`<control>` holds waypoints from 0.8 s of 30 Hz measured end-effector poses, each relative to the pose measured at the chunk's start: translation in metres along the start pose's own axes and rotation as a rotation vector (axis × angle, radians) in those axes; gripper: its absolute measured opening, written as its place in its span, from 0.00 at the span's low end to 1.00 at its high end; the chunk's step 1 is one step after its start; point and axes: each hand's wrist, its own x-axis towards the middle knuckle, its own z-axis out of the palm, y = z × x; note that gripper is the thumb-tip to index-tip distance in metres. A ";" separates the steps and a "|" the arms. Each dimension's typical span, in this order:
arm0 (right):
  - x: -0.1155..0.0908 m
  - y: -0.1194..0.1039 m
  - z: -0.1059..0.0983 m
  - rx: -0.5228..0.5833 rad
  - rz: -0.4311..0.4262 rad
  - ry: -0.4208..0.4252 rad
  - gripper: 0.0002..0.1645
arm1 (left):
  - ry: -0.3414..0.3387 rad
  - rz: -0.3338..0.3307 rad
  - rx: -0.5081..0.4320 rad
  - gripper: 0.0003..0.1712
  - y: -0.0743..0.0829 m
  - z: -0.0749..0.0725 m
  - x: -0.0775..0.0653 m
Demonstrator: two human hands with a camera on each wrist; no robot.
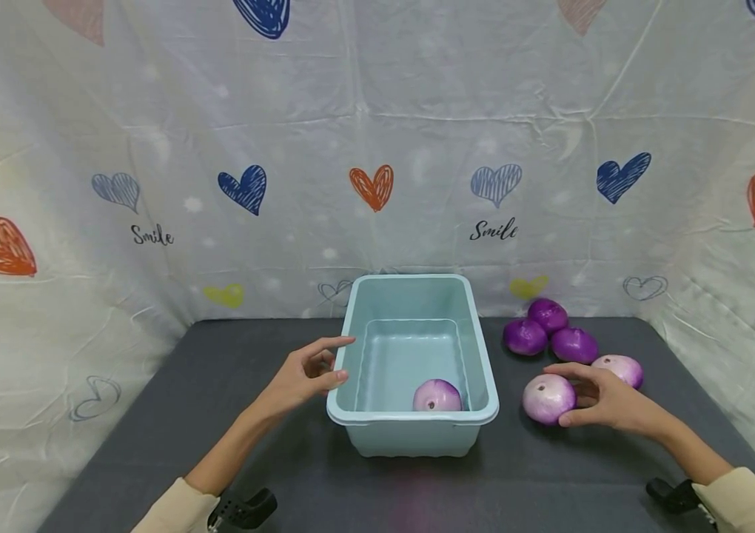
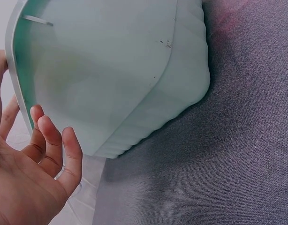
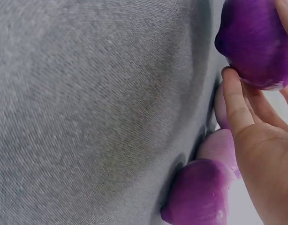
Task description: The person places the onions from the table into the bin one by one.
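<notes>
A pale blue plastic tub (image 1: 411, 437) stands on the dark tabletop, with one red onion (image 1: 437, 396) inside by its near wall. My left hand (image 1: 307, 374) is at the tub's left rim, its index finger and thumb resting there. In the left wrist view the other fingers (image 2: 52, 140) bend loosely outside the tub wall. To the right of the tub, my right hand (image 1: 607, 400) grips another red onion (image 1: 544, 400) between thumb and fingers. The right wrist view shows that onion (image 3: 259, 44) with its pointed end towards the cloth; whether it touches the table I cannot tell.
Behind the right hand lies a paler onion (image 1: 622, 368). Further back, three deep purple onions (image 1: 525, 337) sit close together near the table's far edge. A white curtain (image 1: 411, 148) printed with hearts hangs behind the grey cloth-covered table (image 1: 364, 492).
</notes>
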 end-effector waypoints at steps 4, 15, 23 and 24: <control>-0.001 -0.002 -0.003 0.013 -0.013 0.007 0.41 | -0.003 0.000 -0.010 0.31 0.001 0.000 0.000; 0.000 -0.008 -0.009 0.037 -0.029 0.036 0.41 | -0.002 0.001 -0.014 0.30 0.001 0.000 -0.001; 0.001 -0.023 -0.018 0.026 0.042 0.137 0.41 | 0.005 0.002 -0.005 0.29 0.001 0.000 0.001; 0.001 -0.025 -0.020 0.012 0.044 0.151 0.41 | 0.006 -0.001 -0.004 0.29 0.001 0.000 0.000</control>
